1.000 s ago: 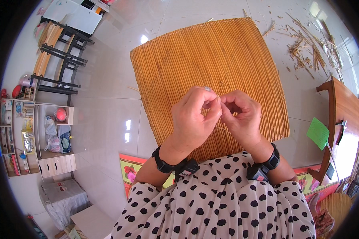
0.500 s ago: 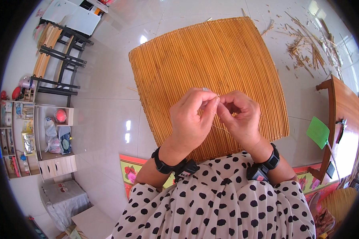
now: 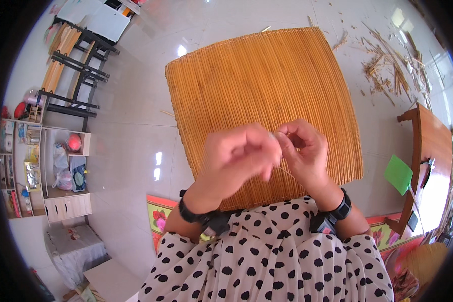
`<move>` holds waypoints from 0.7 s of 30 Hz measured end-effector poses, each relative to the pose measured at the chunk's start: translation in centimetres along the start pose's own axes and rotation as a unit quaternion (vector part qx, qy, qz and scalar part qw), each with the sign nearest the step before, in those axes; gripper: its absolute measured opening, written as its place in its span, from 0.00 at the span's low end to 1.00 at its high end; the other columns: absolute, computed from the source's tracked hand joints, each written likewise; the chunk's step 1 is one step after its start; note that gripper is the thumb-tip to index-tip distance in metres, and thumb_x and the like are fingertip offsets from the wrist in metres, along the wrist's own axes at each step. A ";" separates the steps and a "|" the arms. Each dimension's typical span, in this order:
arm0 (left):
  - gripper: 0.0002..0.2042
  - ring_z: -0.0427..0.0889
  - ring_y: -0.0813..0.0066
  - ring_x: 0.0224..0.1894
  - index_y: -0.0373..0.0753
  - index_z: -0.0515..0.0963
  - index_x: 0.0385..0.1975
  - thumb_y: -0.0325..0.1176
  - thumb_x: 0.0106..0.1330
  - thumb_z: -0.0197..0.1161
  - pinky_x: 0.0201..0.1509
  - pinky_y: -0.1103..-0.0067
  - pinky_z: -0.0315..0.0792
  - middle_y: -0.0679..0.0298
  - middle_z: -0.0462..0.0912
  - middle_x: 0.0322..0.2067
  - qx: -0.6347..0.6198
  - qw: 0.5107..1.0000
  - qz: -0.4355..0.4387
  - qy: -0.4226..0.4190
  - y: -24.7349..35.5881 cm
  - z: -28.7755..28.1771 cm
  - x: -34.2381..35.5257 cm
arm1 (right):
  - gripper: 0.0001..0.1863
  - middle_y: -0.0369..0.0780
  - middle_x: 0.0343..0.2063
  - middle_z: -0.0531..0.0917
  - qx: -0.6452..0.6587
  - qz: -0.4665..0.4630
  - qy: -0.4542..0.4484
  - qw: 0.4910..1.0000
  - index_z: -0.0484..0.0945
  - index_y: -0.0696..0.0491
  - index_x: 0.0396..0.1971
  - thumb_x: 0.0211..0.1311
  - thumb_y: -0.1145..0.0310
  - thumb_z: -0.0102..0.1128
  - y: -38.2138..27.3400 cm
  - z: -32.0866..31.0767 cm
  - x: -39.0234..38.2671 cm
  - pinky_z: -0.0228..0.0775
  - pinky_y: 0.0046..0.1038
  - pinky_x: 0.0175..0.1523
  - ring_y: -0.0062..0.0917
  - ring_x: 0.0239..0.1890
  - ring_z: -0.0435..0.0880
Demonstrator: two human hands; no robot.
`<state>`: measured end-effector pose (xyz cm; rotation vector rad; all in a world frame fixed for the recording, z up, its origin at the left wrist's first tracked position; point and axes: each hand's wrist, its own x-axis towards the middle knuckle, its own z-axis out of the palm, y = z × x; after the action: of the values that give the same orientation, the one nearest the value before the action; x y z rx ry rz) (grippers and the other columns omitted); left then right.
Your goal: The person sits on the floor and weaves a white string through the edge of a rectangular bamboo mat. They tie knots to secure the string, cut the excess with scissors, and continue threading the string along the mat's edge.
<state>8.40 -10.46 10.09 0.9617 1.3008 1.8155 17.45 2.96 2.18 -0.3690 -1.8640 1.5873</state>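
A mat of thin reed stalks (image 3: 256, 80), bound side by side, lies in front of me. My right hand (image 3: 305, 149) is over its near part, thumb and forefinger pinched together. A thin pale thread (image 3: 287, 172) shows beneath this pinch, its upper end hidden by the fingers. My left hand (image 3: 241, 156) is close beside the right fingertips, its fingers curled but smeared by motion. Whether it grips anything does not show. Both wrists wear black straps with small dark devices.
Broken stalk pieces (image 3: 387, 70) litter the tiled floor at the far right. A wooden table (image 3: 433, 146) stands at right, with a green fly swatter (image 3: 398, 173) by it. Shelves (image 3: 65, 194) and black-framed folded furniture (image 3: 78, 75) line the left. A floral mat (image 3: 158, 216) lies near me.
My left hand has drawn back toward me and rotated, its fingertips leaving the pinch they shared with the right. The right hand stays nearly in place. The view has shifted slightly.
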 end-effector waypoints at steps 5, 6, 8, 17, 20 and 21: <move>0.03 0.78 0.71 0.24 0.35 0.78 0.33 0.24 0.60 0.62 0.23 0.81 0.70 0.60 0.78 0.25 -0.072 0.972 0.129 -0.181 5.2 2.7 -1.4 | 0.03 0.31 0.22 0.77 0.084 0.102 -0.017 0.991 0.75 0.58 0.33 0.63 0.75 0.59 -1.3 -0.9 -0.4 0.67 0.14 0.24 0.11 0.19 0.74; 0.05 0.79 0.70 0.26 0.37 0.80 0.34 0.25 0.60 0.64 0.23 0.81 0.70 0.61 0.78 0.26 -0.086 0.959 0.154 -0.220 5.5 3.2 -1.4 | 0.03 0.31 0.22 0.77 0.095 0.106 -0.015 0.990 0.75 0.59 0.34 0.64 0.75 0.58 -1.4 -1.0 -0.3 0.67 0.14 0.24 0.11 0.19 0.74; 0.05 0.77 0.73 0.20 0.30 0.79 0.32 0.25 0.61 0.64 0.18 0.82 0.68 0.60 0.77 0.24 -0.154 0.947 0.192 -0.205 5.8 4.9 -1.6 | 0.05 0.33 0.23 0.77 0.108 0.101 -0.022 0.989 0.73 0.59 0.35 0.65 0.74 0.56 -1.6 -1.0 -0.1 0.68 0.14 0.25 0.11 0.19 0.74; 0.08 0.77 0.71 0.20 0.23 0.79 0.38 0.22 0.64 0.60 0.18 0.82 0.68 0.54 0.76 0.28 -0.159 0.928 0.211 -0.263 6.0 3.6 -1.9 | 0.04 0.35 0.29 0.78 0.129 0.117 -0.044 0.984 0.73 0.58 0.36 0.67 0.73 0.54 -1.2 -0.8 0.0 0.66 0.14 0.25 0.12 0.20 0.72; 0.05 0.78 0.71 0.24 0.33 0.80 0.35 0.23 0.60 0.63 0.22 0.81 0.69 0.59 0.78 0.27 -0.010 0.953 0.229 -0.200 5.6 2.6 -1.6 | 0.05 0.34 0.28 0.78 0.136 0.121 -0.042 0.982 0.72 0.59 0.37 0.66 0.73 0.56 -1.4 -0.8 -0.1 0.67 0.13 0.27 0.11 0.21 0.73; 0.05 0.77 0.72 0.22 0.33 0.79 0.35 0.22 0.60 0.62 0.20 0.82 0.68 0.60 0.78 0.26 0.028 0.960 0.224 -0.166 4.8 2.2 -1.0 | 0.05 0.34 0.28 0.78 0.148 0.127 -0.043 0.980 0.72 0.59 0.37 0.66 0.73 0.56 -1.5 -0.7 0.1 0.67 0.13 0.27 0.10 0.21 0.73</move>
<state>10.22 -11.59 15.04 1.6166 0.9814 1.8365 18.15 3.21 3.65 -0.4228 -1.6565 2.0507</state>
